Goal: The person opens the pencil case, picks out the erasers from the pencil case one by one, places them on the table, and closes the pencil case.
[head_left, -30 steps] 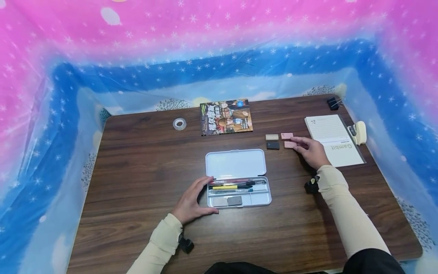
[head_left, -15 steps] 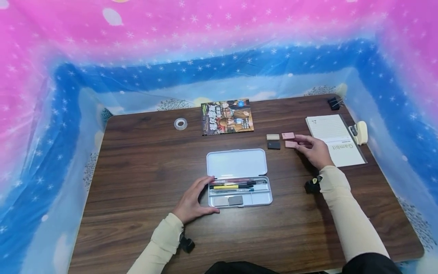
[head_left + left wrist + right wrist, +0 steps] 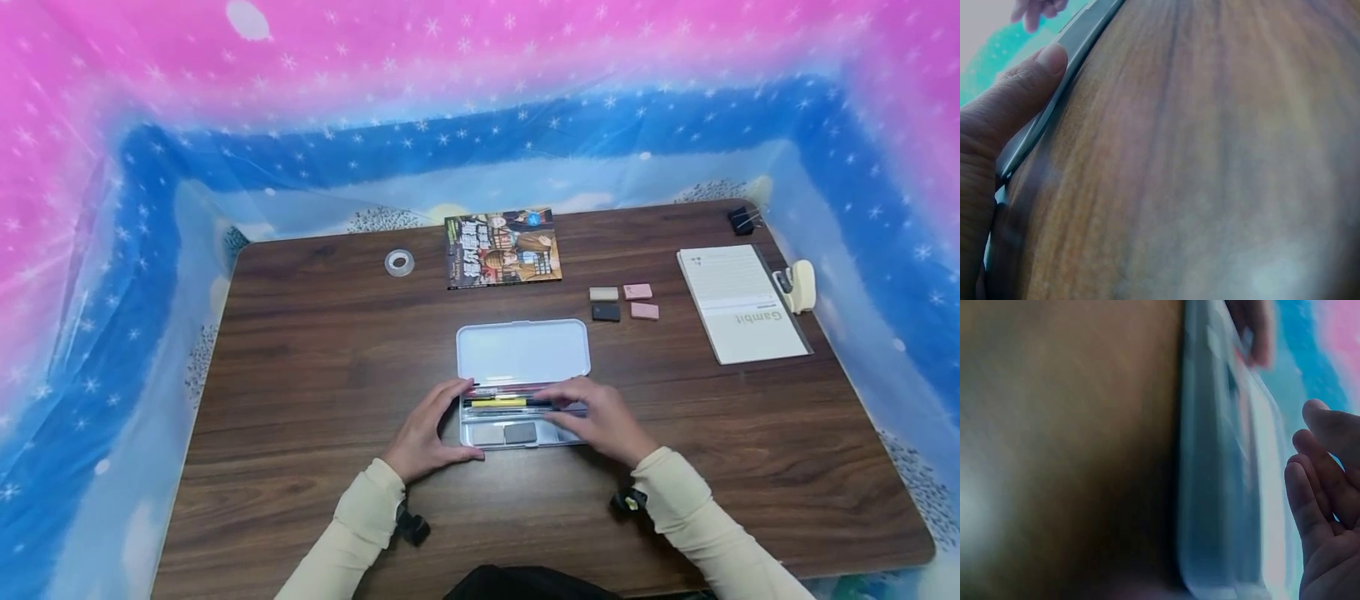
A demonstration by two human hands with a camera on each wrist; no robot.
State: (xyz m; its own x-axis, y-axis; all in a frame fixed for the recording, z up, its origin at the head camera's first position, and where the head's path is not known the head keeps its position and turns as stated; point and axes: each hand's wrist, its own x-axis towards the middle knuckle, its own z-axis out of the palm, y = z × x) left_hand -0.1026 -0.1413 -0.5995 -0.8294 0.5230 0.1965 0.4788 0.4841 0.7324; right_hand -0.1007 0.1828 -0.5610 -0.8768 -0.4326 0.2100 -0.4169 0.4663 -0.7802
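From the head view, we are seeing the open pencil case (image 3: 522, 392) lying mid-tabletop (image 3: 300, 358); the left hand (image 3: 427, 433) is bracing its left edge with relaxed fingers, while the right hand (image 3: 596, 417) is resting flat, fingers straight, over the pens (image 3: 506, 402).

At the left wrist, the thumb (image 3: 1016, 94) is pressing the case rim (image 3: 1079, 44).

At the right wrist, loosely extended fingers (image 3: 1316, 500) are hovering beside the case wall (image 3: 1210, 487).

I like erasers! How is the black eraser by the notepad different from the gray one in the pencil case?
The black eraser is darker and lies on the bare table among three others; the gray eraser is paler and sits inside the open pencil case, between the hands. Both are small, flat rectangles.
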